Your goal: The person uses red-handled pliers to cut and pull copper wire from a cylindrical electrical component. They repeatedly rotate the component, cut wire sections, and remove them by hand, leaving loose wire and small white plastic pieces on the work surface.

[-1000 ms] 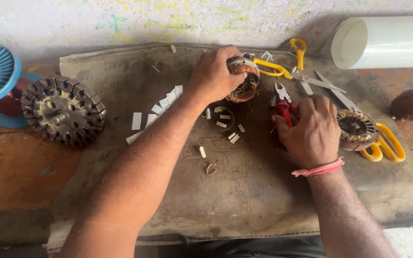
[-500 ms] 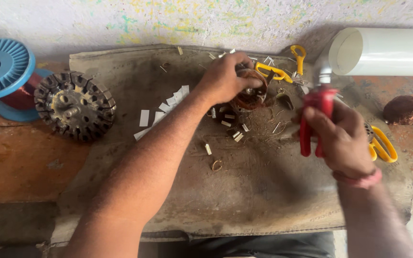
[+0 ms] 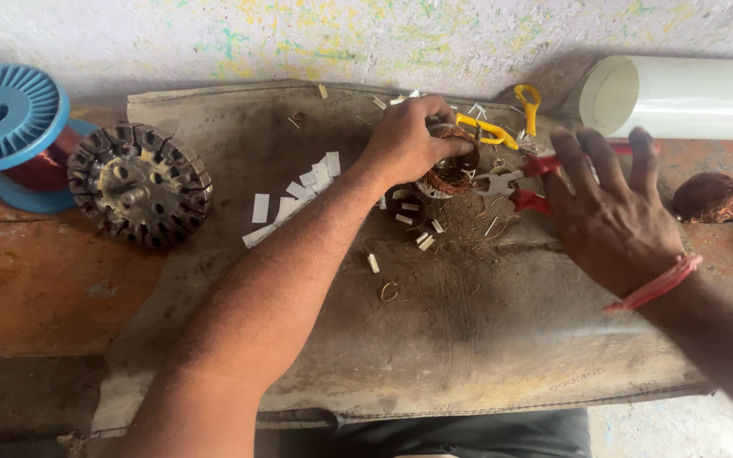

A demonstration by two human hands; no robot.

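1. The left hand [image 3: 405,140] is at about 12 o'clock on the grey cloth [image 3: 468,339] that covers the surface.
2. Its fingers are curled tight around a small round copper coil [image 3: 453,172]. The coil sits on the cloth, right under that hand.
3. The right hand [image 3: 608,212] is at about 3 o'clock. Its fingers are spread wide open and hold nothing.
4. Red pliers [image 3: 529,201] lie just past those fingertips, with the metal nose pointing at the coil. I cannot tell if the fingers touch the red handles.
5. Yellow scissors [image 3: 511,127] lie at 1 o'clock from the coil, near a white pipe [image 3: 689,97].
6. Small white paper slips [image 3: 299,195] lie at 9 o'clock from the coil. A dark metal wheel with slots [image 3: 139,182] and a blue spool [image 3: 2,114] sit farther out that way.
7. I think the step in hand is holding the coil steady while the other hand is at the pliers.
8. To use the pliers, the open fingers would have to close around both red handles. The left hand would need to keep the coil from rolling.
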